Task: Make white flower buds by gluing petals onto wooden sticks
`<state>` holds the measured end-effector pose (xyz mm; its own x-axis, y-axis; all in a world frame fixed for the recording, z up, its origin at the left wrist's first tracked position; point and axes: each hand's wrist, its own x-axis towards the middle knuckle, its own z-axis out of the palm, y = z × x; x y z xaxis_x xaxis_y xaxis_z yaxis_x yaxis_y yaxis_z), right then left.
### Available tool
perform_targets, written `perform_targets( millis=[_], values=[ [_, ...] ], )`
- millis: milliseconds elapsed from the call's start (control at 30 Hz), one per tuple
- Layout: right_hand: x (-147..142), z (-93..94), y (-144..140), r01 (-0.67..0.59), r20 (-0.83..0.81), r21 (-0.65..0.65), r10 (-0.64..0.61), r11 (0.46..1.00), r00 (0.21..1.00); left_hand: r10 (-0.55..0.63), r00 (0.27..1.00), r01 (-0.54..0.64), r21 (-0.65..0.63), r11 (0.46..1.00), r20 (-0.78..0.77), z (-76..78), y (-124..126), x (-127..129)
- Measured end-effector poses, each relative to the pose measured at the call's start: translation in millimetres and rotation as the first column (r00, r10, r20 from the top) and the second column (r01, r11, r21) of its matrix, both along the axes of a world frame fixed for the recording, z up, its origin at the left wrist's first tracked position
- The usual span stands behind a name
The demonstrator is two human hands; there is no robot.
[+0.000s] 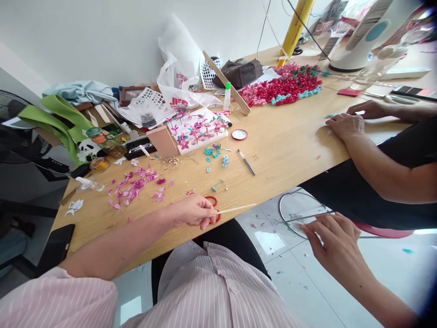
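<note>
My left hand rests at the near edge of the wooden table, pinching a thin wooden stick that points right. Red-handled scissors lie under that hand. My right hand hangs off the table over the floor, fingertips holding a thin metal wire beside a metal wire hoop. Pink paper petals are scattered to the left on the table.
A white board with pink paper flowers, teal paper bits, a tweezer, a red lid, a glue bottle and a red-pink flower pile lie farther back. Another person's hands rest at the right. A phone sits at the left edge.
</note>
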<state>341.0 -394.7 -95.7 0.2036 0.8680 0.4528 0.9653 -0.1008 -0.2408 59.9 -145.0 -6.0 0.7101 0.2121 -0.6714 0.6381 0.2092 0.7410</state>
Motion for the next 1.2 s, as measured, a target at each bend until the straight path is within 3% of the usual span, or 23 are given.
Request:
perform_targets(
  millis=[67,167,267,367,400,467,633,867,1067,1200],
  values=[
    [-5.3,-9.5,1.8,0.125,-0.206,-0.047,-0.132,0.991,0.97,0.056,0.997,-0.054,-0.056,0.997,0.046,-3.4,-5.3,3.1],
    [-17.3,-12.6,9.5,0.248,-0.521,-0.176,-0.304,0.953,0.798,0.117,0.985,-0.1,-0.137,0.986,0.129,-9.6,-13.7,8.0],
    [-29.4,-7.5,20.7,0.286,-0.778,-0.294,-0.402,0.912,0.483,0.175,0.971,-0.138,-0.212,0.967,0.166,-16.9,-23.0,11.8],
    [-39.2,-4.2,32.1,0.256,-0.936,-0.323,-0.347,0.911,0.053,0.237,0.954,-0.182,-0.278,0.943,0.181,-25.2,-32.9,15.6],
    [-41.7,-3.9,35.4,0.247,-0.949,-0.314,-0.311,0.917,-0.052,0.255,0.949,-0.194,-0.294,0.936,0.187,-28.1,-36.1,16.9],
    [-45.7,-3.7,41.0,0.237,-0.953,-0.291,-0.258,0.927,-0.16,0.291,0.935,-0.218,-0.317,0.923,0.205,-33.2,-41.8,19.8],
    [-53.3,0.3,51.4,0.242,-0.949,-0.25,-0.188,0.938,-0.251,0.371,0.901,-0.298,-0.301,0.906,0.224,-38.4,-54.9,27.5],
    [-63.6,2.8,63.7,0.244,-0.928,-0.235,-0.142,0.941,-0.345,0.366,0.898,-0.328,-0.183,0.927,0.246,-45.3,-68.7,39.3],
    [-73.7,1.0,72.7,0.296,-0.927,-0.208,-0.091,0.932,-0.364,0.315,0.901,-0.354,0.087,0.931,0.298,-59.3,-73.2,44.9],
    [-81.2,0.7,78.5,0.369,-0.924,-0.201,-0.05,0.908,-0.379,0.293,0.894,-0.38,0.226,0.897,0.339,-62.2,-76.5,45.4]
  ],
)
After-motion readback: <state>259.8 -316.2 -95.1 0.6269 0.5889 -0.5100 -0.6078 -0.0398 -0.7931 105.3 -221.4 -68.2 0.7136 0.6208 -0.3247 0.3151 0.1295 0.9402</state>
